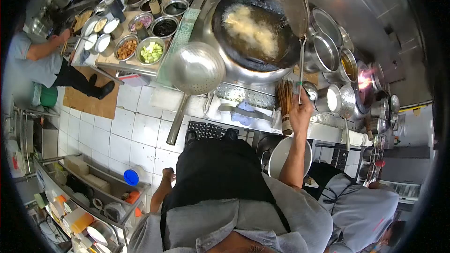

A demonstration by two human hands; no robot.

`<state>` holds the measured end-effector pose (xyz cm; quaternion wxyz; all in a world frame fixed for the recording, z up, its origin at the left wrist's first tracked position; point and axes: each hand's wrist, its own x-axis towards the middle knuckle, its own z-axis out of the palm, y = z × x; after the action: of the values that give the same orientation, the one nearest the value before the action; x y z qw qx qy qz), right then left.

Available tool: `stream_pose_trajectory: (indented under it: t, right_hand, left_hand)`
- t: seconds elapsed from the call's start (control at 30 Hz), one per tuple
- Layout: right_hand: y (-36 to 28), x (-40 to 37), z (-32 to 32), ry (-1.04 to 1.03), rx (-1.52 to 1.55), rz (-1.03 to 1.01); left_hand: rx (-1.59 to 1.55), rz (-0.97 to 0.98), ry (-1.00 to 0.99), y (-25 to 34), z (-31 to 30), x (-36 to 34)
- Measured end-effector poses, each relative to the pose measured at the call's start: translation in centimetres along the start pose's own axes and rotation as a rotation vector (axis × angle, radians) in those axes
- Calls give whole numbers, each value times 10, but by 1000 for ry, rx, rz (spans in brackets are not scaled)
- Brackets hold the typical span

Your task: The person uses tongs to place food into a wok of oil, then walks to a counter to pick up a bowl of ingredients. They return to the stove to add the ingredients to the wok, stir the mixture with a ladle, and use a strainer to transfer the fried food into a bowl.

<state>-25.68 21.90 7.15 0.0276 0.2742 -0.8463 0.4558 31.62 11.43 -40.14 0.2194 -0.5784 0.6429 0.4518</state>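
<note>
My right hand point(301, 110) is closed around the long thin handle of a round mesh skimmer point(294, 7), held up at the right edge of a black wok point(229, 30). In the wok, pale battered pieces point(251, 30) fry in bubbling oil. My left hand point(168, 174) hangs low beside my apron point(218, 173), away from the stove; its fingers are too small and turned away to read. A perforated metal ladle point(198, 69) rests at the counter's front edge, its handle sticking out towards me. Close to my right hand stands a bamboo wok brush point(285, 105).
Bowls of diced green vegetable point(151, 52) and browned cubes point(126, 48) stand left of the wok. Metal pots point(324, 51) and a burner flame point(364, 79) are at right. A co-worker point(35, 56) works at far left; another person point(356, 201) is close on my right.
</note>
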Motion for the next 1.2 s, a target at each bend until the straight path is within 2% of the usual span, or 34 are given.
stream_pose_trajectory:
  t: [0.07,0.13,0.2,0.27,0.33,0.4,0.43,0.5,0.6,0.63,0.67,0.73,0.83,0.93,1.03,1.1,1.17,1.2]
  right_hand:
    - [3,-4,-5,22,-137,-44]
    - [15,-5,-13,14,-299,-68]
    - [36,-7,-14,-24,-372,-32]
    - [46,-9,-12,-23,-384,-29]
    - [43,-17,-4,7,-335,-45]
    - [4,-22,1,-2,-210,173]
    - [-9,-22,2,-4,-148,282]
    - [4,-22,6,8,-72,185]
    - [6,-19,15,17,-36,63]
    - [5,-15,18,21,-39,25]
    - [20,-10,26,14,117,93]
    - [52,0,39,-32,160,139]
    - [46,5,51,-49,223,221]
    - [37,3,57,-86,309,291]
    - [32,1,57,-89,157,204]
    - [25,-1,56,-42,-83,71]
    - [13,3,55,-22,-177,-1]
    - [9,6,56,-11,-225,-36]
  left_hand:
    - [-631,-308,-68,0,-2,-18]
    - [-886,-438,-114,0,-3,-25]
    - [-994,-492,-155,0,-2,-23]
    - [-964,-423,-155,10,-2,-15]
    - [-853,-252,-110,23,-10,-5]
    - [-727,-82,-67,41,-21,5]
    - [-815,-124,-43,57,-29,2]
    - [-994,-205,15,90,-46,-7]
    - [-980,-158,8,118,-78,-8]
    - [-959,-78,23,128,-90,-12]
    - [-1014,-29,28,139,-100,-17]
    - [-1064,20,-18,155,-122,-18]
    - [-995,87,35,177,-140,-19]
    - [-1037,220,28,170,-137,7]
    - [-979,202,48,184,-141,-6]
    - [-815,349,292,194,-145,-11]
    - [-572,503,571,214,-161,-33]
    - [-592,509,614,228,-174,-39]
